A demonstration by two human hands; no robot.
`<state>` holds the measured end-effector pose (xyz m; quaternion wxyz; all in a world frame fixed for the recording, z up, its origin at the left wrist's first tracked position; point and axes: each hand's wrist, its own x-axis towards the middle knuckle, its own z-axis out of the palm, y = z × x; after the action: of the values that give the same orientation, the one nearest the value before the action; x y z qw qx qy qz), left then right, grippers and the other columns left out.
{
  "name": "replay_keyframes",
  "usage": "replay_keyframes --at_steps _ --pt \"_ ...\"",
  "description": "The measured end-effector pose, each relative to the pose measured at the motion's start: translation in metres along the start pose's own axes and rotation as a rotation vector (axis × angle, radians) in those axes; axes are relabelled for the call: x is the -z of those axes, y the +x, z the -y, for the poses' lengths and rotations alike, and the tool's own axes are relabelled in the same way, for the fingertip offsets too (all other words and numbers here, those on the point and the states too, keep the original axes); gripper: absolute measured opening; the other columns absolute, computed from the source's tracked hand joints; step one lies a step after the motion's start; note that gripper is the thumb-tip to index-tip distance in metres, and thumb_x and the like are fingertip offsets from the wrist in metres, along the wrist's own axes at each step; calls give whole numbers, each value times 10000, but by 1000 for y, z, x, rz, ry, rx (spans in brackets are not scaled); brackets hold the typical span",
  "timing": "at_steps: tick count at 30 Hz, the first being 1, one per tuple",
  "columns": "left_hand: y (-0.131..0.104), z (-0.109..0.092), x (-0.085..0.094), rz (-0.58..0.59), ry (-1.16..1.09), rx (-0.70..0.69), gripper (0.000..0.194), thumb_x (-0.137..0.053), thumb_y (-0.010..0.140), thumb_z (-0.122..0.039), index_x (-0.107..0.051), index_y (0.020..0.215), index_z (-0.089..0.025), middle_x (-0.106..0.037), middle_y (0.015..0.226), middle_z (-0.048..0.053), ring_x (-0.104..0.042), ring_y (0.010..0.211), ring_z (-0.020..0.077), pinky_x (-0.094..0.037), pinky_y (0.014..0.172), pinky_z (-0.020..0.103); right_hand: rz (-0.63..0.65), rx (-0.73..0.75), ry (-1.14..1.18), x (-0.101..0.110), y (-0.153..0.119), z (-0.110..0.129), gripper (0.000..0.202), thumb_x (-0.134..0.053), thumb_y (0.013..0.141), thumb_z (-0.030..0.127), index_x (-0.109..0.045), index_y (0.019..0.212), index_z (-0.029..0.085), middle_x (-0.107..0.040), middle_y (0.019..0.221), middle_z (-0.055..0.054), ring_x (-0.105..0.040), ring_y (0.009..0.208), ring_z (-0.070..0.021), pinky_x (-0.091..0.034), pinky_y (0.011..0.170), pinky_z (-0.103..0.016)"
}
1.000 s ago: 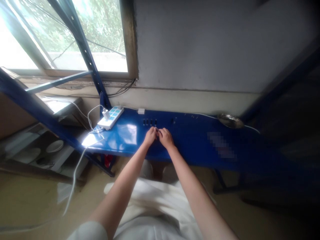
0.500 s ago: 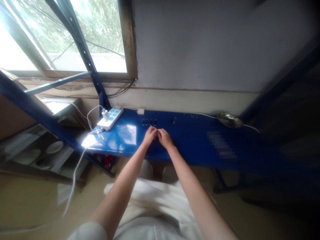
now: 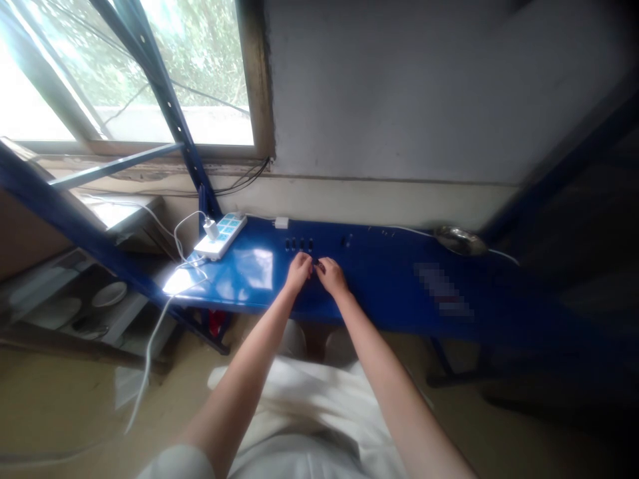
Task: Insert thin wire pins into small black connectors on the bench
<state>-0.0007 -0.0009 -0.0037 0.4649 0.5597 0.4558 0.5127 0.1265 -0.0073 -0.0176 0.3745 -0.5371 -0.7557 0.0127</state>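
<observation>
My left hand [image 3: 301, 269] and my right hand [image 3: 331, 275] meet above the blue table, fingertips pinched close together. Between them shows a small dark piece [image 3: 315, 262], too small to name, and both hands appear to grip it. Just beyond my left hand stands a short row of several small dark pieces [image 3: 301, 244] with light ends. Farther right on the table lie another small dark piece [image 3: 343, 241] and a clear-looking one [image 3: 349, 239] beside it.
The blue table [image 3: 379, 286] carries a white power strip [image 3: 221, 237] with a plugged-in charger, a white adapter [image 3: 281, 223], a shiny metal dish [image 3: 459, 240] and a few tiny bits [image 3: 384, 233] near the wall. A white cable [image 3: 148, 359] hangs off the left edge.
My right hand has shifted slightly and its fingers have opened a little around the small dark piece, which shows more now. My left hand has barely moved.
</observation>
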Motion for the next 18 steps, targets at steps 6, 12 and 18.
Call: replay_keyframes --at_steps 6,12,18 --pt "0 2 0 -20 55 -11 145 -472 782 -301 -501 721 -173 -481 501 -53 -426 384 58 -339 397 164 -96 -306 130 3 6 -8 155 -495 786 269 -602 797 157 -652 739 -71 -589 673 -169 -437 652 -259" --pt "-1 -1 -1 -15 68 23 140 -475 774 -293 -506 716 -169 -487 499 -51 -426 378 56 -334 386 162 -113 -612 71 20 26 -34 115 -550 737 254 -614 746 158 -673 761 -87 -609 701 -185 -430 635 -254" --pt "-3 -6 -2 -22 67 51 137 -484 768 -288 -505 707 -167 -479 491 -56 -417 376 51 -326 384 154 -21 -641 -63 28 40 -66 125 -544 750 247 -630 764 157 -668 772 -88 -610 719 -187 -418 621 -252"
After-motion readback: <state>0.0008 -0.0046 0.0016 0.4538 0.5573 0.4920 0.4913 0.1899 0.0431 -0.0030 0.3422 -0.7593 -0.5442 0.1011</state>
